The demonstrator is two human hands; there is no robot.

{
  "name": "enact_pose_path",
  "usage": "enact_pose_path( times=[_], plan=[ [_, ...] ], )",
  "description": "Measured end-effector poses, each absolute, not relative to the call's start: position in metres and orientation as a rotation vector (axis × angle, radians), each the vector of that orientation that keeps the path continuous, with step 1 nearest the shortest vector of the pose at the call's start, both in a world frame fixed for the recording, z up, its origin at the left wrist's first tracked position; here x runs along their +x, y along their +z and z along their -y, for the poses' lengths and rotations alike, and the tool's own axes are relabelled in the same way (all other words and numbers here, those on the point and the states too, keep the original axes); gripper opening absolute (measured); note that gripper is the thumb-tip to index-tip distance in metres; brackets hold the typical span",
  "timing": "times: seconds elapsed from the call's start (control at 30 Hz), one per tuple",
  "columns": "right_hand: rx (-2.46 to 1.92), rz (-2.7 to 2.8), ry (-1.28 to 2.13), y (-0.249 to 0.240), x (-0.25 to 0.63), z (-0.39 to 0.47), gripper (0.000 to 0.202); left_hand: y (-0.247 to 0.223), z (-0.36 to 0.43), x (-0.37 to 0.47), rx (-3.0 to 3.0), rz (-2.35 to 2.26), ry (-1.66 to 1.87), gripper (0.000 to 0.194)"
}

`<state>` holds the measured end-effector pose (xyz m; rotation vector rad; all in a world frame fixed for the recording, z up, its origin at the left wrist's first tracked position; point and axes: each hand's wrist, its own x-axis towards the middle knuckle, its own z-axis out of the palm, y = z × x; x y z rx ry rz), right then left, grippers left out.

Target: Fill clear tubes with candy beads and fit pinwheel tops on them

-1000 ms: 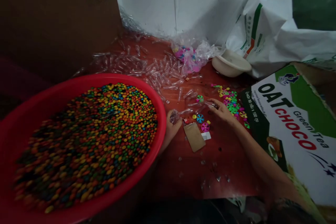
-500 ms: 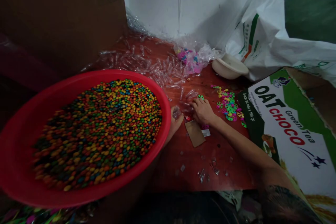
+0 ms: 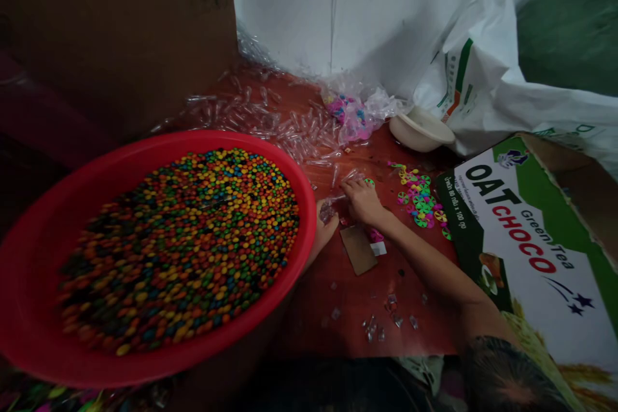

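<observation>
One red tabletop [image 3: 338, 328], bounded at the back by a white wall [image 3: 290, 19], on the left by a red tub [image 3: 305, 219], on the right by a printed carton [image 3: 516, 219]. Room to move: the lane between tub and carton, running to the near edge and strewn there with small shiny bits [image 3: 371, 327].

Two bare hands, close together mid-lane. Left hand [image 3: 324, 232]: just beside the tub rim, thumb uppermost, fingers curled round a clear plastic piece [image 3: 326, 211]. Right hand [image 3: 365, 202]: back upward, forearm slanting in from the lower right, fingers bent down at clear tubes [image 3: 351, 177]; whether they grip one cannot be told. Near its fingers, one green wheel [image 3: 369, 183]. Below the hands, a brown cardboard piece [image 3: 358, 250] and a white card [image 3: 378, 248], side by side.

Containers: tub, holding a broad heap of multicoloured candy-like pieces [image 3: 193, 251]; clear bag [image 3: 357, 117], with pink and blue pieces inside; cream bowl [image 3: 419, 134], tilted, contents hard to see; carton, marked OAT CHOCO, interior shadowed.

Loose stock: many clear tubes behind the tub; a pile of coloured wheels [image 3: 421, 201] beside the carton.
</observation>
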<state>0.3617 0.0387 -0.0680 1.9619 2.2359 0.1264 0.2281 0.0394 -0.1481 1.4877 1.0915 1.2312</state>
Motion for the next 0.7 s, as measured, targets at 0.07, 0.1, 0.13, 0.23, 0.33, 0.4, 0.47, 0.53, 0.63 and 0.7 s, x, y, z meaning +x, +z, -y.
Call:
enact_pose_path(
  times=[0.07, 0.1, 0.13, 0.23, 0.33, 0.4, 0.47, 0.53, 0.63, 0.7],
  plan=[
    [1.936, -2.269, 0.097, -0.065, 0.371, -0.035, 0.047, -0.150, -0.039, 0.227, 1.506, -1.079, 1.223, 0.027],
    [1.912, -2.269, 0.070, -0.064, 0.376, -0.032, 0.048, -0.150, -0.039, 0.226, 1.513, -1.072, 1.220, 0.027],
    [1.895, -2.259, 0.045, -0.064, 0.379, -0.030, 0.049, -0.150, -0.039, 0.226, 1.518, -1.067, 1.218, 0.026],
    [1.875, -2.214, 0.013, -0.060, 0.380, -0.026, 0.062, -0.148, -0.039, 0.226, 1.528, -1.061, 1.217, 0.026],
    [1.845, -2.227, 0.002, -0.058, 0.370, -0.028, 0.073, -0.146, -0.038, 0.226, 1.537, -1.063, 1.217, 0.027],
    [1.827, -2.253, -0.006, -0.062, 0.359, -0.033, 0.071, -0.145, -0.038, 0.226, 1.540, -1.070, 1.218, 0.029],
    [1.847, -2.250, 0.022, -0.069, 0.348, -0.038, 0.058, -0.146, -0.039, 0.225, 1.541, -1.092, 1.223, 0.031],
    [1.856, -2.245, 0.066, -0.077, 0.339, -0.042, 0.043, -0.148, -0.040, 0.225, 1.537, -1.133, 1.233, 0.035],
    [1.865, -2.249, 0.072, -0.079, 0.338, -0.045, 0.030, -0.150, -0.042, 0.225, 1.524, -1.148, 1.232, 0.035],
    [1.960, -2.204, 0.055, -0.069, 0.349, -0.043, 0.029, -0.151, -0.042, 0.224, 1.539, -1.118, 1.209, 0.031]
  ],
)
